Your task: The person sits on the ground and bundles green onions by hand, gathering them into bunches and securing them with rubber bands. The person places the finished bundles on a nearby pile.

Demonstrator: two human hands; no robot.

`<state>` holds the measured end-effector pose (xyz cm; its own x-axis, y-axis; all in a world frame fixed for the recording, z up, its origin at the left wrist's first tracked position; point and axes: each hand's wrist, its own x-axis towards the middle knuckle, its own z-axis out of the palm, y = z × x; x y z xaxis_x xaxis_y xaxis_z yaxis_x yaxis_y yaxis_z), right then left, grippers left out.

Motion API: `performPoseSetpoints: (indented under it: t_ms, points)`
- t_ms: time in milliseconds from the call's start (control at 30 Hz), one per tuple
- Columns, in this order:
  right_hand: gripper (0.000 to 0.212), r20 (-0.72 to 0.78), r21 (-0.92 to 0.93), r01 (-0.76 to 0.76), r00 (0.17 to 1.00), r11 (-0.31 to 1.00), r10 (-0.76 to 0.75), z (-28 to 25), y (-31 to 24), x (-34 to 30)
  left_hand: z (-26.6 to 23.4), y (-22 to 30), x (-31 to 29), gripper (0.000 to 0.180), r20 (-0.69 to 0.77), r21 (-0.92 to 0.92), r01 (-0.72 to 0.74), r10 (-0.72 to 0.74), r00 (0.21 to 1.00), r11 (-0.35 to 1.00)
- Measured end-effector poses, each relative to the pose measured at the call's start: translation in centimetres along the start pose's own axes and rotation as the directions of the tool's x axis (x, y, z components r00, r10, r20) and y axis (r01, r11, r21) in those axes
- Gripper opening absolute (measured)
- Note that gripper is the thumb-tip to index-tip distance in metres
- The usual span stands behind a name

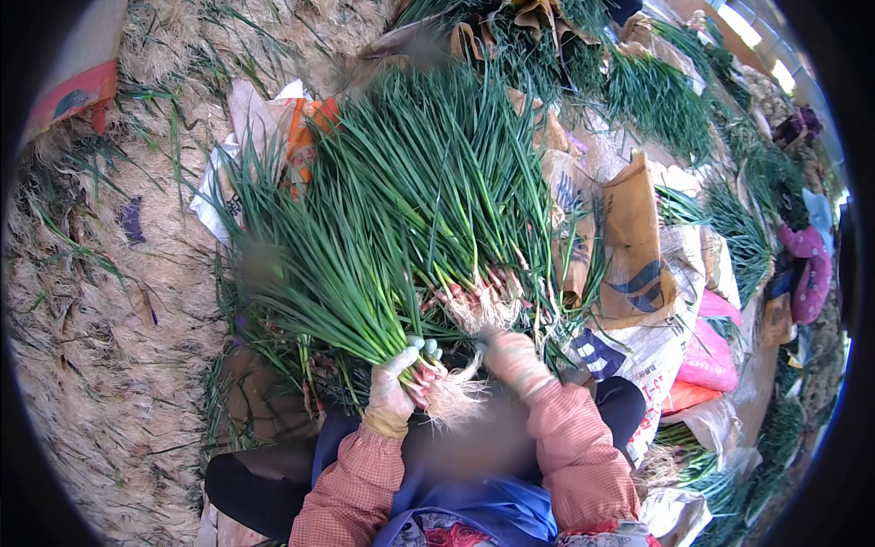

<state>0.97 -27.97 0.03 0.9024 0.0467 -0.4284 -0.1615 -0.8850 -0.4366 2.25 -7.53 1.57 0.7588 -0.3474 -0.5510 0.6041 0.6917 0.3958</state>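
My left hand [392, 390], in a pale glove with blue-grey fingertips, is wrapped round a bunch of spring onions [351, 296] just above the reddish bulbs. Its long green leaves fan toward the upper left, and pale stringy roots [454, 399] spill out to the right. My right hand [518, 363], also gloved and slightly blurred, is closed just right of those roots. What its fingers pinch is too smeared to make out. Right beyond both hands lies a pile of spring onions [437, 164], its roots [488, 305] facing me.
Cut roots and leaf scraps [118, 365] cover the ground at left. A brown paper sack [638, 246] and white printed sacks [670, 337] lie at right, with pink plastic [709, 356] among them. More green bunches [661, 100] lie far right. My crossed legs [255, 488] border the near side.
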Motion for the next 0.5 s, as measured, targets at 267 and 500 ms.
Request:
performPoseSetpoints:
  t_ms: [267, 500]
  points:
    - [0.043, 0.226, 0.957, -0.216, 0.974, 0.192, -0.031, 2.7, -7.1, 2.5, -2.9, -0.4, -1.9, 0.018, 0.067, -0.048, 0.007, -0.004, 0.998, 0.999]
    - [0.022, 0.298, 0.954, -0.299, 0.941, 0.021, -0.161, 2.0, -8.1, 1.7, -2.3, 0.4, -3.4, 0.024, 0.088, -0.124, 0.106, -0.096, 0.992, 0.987]
